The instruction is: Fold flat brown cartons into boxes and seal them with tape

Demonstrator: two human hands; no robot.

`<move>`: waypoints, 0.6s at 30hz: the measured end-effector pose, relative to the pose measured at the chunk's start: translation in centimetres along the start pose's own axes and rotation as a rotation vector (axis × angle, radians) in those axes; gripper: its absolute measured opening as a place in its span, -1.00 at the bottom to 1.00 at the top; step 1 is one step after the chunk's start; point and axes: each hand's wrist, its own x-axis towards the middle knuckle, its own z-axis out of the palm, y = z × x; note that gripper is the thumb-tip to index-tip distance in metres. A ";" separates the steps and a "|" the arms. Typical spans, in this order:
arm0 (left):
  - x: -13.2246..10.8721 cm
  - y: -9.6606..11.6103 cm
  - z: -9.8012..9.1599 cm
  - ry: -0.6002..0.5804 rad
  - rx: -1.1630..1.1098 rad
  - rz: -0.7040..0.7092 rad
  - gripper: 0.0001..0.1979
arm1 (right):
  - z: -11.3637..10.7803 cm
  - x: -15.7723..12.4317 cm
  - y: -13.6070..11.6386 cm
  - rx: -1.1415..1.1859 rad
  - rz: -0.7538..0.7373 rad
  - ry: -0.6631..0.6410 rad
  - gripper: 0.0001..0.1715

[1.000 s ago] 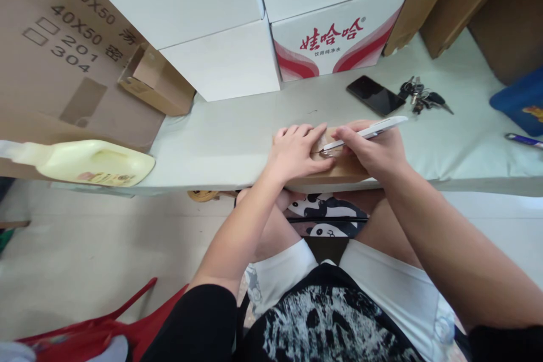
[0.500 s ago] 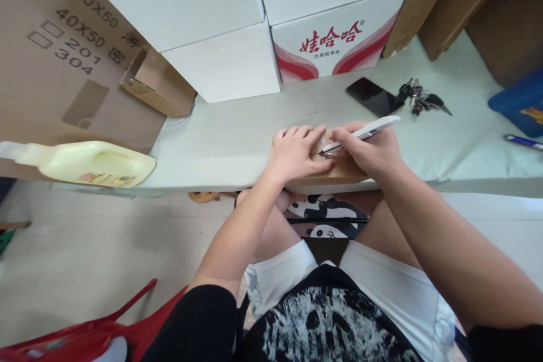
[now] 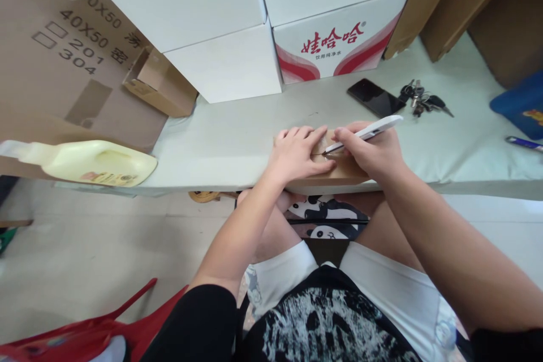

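Note:
A small brown cardboard box [image 3: 345, 168] lies at the table's front edge, partly covered by both hands. My left hand [image 3: 294, 154] rests on its top with the fingers spread, thumb to the right. In my right hand [image 3: 377, 153] is a white utility knife [image 3: 382, 123], gripped with its rear end sticking out to the upper right. The knife's thin tip meets the box top near the seam, just beyond my left thumb. Clear tape seems to lie along that seam.
Behind stand white cartons [image 3: 224, 65] and a red-and-white carton [image 3: 339, 48]. A phone [image 3: 375, 97] and keys [image 3: 424, 99] lie to the right, near a blue container [image 3: 520, 104]. At left are a pale yellow bottle [image 3: 99, 163] and a small open box [image 3: 163, 82].
The knife tip has shifted very slightly on the box top, and a shiny spot by it shows less. My left hand stays in place on the box.

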 end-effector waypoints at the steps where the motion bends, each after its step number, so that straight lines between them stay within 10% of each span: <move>1: 0.0 0.0 0.0 0.000 0.001 -0.001 -0.24 | 0.0 0.0 0.0 0.000 -0.008 0.001 -0.78; 18: 0.1 -0.1 0.2 0.009 0.008 0.008 -0.23 | -0.3 -0.3 0.3 -0.029 -0.021 0.046 -0.78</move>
